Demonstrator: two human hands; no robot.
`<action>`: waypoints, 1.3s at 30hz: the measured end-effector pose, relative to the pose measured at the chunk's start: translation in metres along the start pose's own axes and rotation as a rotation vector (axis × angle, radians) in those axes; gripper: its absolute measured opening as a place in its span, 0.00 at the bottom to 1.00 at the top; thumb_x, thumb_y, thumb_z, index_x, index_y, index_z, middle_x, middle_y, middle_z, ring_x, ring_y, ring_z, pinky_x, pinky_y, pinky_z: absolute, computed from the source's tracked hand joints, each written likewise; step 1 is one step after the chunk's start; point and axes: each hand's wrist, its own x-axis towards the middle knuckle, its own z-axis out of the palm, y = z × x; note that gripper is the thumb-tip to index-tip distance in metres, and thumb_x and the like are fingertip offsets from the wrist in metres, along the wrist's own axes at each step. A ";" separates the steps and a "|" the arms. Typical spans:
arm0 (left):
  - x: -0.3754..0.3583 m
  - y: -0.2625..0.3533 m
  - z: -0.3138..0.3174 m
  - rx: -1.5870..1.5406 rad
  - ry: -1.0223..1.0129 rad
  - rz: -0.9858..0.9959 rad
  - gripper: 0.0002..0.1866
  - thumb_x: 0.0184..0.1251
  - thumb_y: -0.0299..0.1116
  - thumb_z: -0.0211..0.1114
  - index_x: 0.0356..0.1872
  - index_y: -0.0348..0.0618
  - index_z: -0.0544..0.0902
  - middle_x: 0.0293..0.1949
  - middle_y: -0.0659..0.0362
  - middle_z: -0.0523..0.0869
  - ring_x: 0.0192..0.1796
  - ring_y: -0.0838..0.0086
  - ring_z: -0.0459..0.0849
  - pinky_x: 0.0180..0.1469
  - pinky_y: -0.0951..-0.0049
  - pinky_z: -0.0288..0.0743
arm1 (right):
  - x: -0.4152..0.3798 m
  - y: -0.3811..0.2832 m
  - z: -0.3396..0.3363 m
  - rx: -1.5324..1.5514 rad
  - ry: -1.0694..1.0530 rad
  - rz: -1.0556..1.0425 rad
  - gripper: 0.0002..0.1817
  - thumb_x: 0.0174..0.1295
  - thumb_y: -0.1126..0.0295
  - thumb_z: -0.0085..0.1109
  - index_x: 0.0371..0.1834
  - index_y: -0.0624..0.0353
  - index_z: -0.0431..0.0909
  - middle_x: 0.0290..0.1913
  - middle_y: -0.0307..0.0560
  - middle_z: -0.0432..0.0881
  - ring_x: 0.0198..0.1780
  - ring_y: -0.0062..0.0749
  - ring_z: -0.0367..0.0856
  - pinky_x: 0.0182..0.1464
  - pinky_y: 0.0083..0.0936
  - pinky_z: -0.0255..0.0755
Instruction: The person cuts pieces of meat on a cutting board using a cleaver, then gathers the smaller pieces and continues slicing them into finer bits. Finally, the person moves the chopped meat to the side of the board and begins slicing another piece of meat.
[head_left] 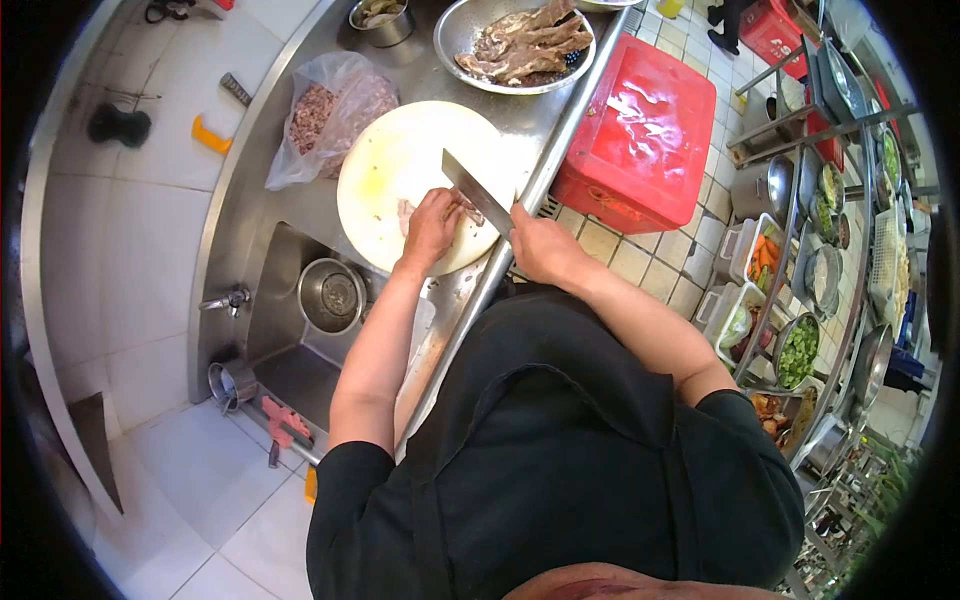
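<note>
A round, pale cutting board (385, 160) lies on the steel counter. My right hand (545, 247) is closed around the handle of a cleaver (482, 192), whose wide blade slants up and left over the board. Beside the blade, my left hand (433, 228) has its fingers curled down on a piece of meat (470, 208), most of it hidden by the hand and the blade. A few small scraps lie on the board around the left hand. Behind the board, a clear plastic bag (340, 115) holds chopped reddish meat.
A metal bowl of large meat pieces (515, 88) and a small pot (382, 22) stand at the back. A sink with a steel pot (333, 296) is at left. Right of the counter sits a red lidded crate (640, 135); further right are shelves with vegetables (798, 352).
</note>
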 end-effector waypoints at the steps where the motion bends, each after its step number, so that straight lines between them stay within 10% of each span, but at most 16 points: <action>1: 0.001 0.001 -0.001 -0.004 0.004 -0.003 0.11 0.73 0.27 0.69 0.54 0.39 0.86 0.55 0.48 0.86 0.56 0.49 0.86 0.59 0.56 0.82 | 0.001 0.001 0.000 -0.005 -0.003 -0.001 0.13 0.76 0.70 0.49 0.55 0.70 0.70 0.38 0.76 0.87 0.46 0.74 0.87 0.53 0.64 0.76; 39: 0.023 0.000 -0.007 -0.064 -0.164 -0.059 0.11 0.74 0.25 0.69 0.55 0.44 0.88 0.54 0.51 0.83 0.53 0.53 0.89 0.57 0.56 0.83 | 0.008 0.045 0.016 0.173 0.027 0.066 0.17 0.80 0.61 0.51 0.55 0.66 0.69 0.43 0.79 0.85 0.51 0.80 0.83 0.55 0.66 0.73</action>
